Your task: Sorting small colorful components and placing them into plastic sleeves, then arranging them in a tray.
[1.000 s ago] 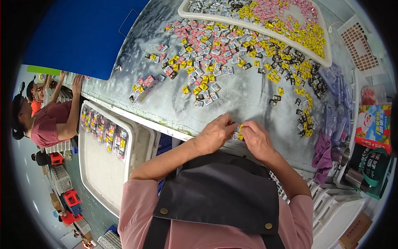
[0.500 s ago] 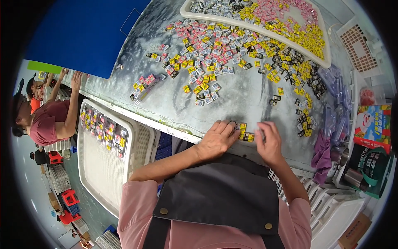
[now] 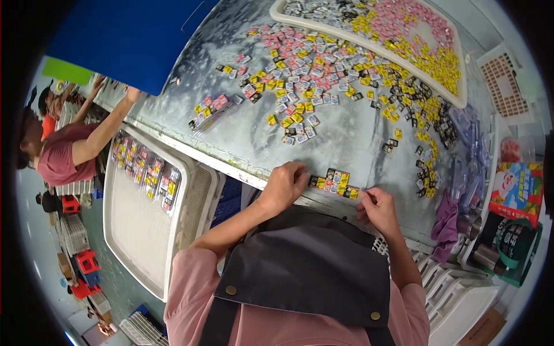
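Note:
Near the table's front edge, a short row of small printed blocks (image 3: 336,183) in yellow, black and pink lies between my hands, with a couple more against its far side. My left hand (image 3: 285,187) is closed, its bent fingers at the row's left end. At the right end, my right hand (image 3: 378,209) has thumb and fingers drawn together against the last block. Many loose blocks (image 3: 300,109) are scattered over the table beyond. A filled clear plastic case (image 3: 209,114) of such blocks lies to the left.
A white tray (image 3: 346,27) of sorted blocks stands at the far side. Left, below the table edge, a white tray (image 3: 135,222) holds filled cases. Clear empty cases (image 3: 470,138) and a purple cloth (image 3: 444,225) lie right. A co-worker (image 3: 75,147) works at far left.
My left hand has drawn back left, uncovering the row of blocks. My right hand has moved down and in against its right end. The co-worker's arm has shifted to the right.

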Motion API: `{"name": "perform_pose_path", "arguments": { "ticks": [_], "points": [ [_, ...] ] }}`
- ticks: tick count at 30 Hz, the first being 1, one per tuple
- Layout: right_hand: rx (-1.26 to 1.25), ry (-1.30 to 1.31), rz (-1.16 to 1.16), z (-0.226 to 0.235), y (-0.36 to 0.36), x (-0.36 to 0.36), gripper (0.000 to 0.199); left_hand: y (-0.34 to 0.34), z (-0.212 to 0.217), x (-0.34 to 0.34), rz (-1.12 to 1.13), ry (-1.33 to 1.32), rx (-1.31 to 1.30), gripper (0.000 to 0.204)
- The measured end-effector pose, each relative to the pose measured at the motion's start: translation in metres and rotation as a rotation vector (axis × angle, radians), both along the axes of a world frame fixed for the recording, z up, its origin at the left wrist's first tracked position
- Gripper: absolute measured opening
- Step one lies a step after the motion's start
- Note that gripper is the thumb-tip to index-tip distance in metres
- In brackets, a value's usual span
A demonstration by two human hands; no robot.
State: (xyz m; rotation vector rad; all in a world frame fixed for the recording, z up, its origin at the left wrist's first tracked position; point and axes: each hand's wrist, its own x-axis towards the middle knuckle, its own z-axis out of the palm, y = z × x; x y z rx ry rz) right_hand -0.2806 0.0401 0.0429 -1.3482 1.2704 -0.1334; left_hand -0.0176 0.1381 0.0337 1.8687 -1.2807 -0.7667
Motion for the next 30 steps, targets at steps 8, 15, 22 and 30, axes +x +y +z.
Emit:
{"name": "perform_pose_path", "arguments": {
  "ticks": [8, 15, 22, 30],
  "points": [
    [-0.072, -0.031, -0.008, -0.010, -0.001, 0.004, 0.021, -0.004, -0.009, -0.002, 0.049, 0.245, 0.071, 0.015],
    [-0.239, -0.252, 0.126, 0.001, -0.045, 0.093, 0.017, -0.001, 0.000, 0.071, 0.253, 0.468, -0.056, 0.008],
    [-0.250, -0.407, 0.365, 0.016, -0.075, 0.278, 0.019, 0.031, 0.042, 0.183, 0.606, 0.422, -0.169, 0.011],
    [-0.217, -0.383, 0.360, -0.002, -0.068, 0.379, 0.020, 0.043, 0.014, 0.250, 0.778, 0.287, -0.129, 0.017]
  ]
}}
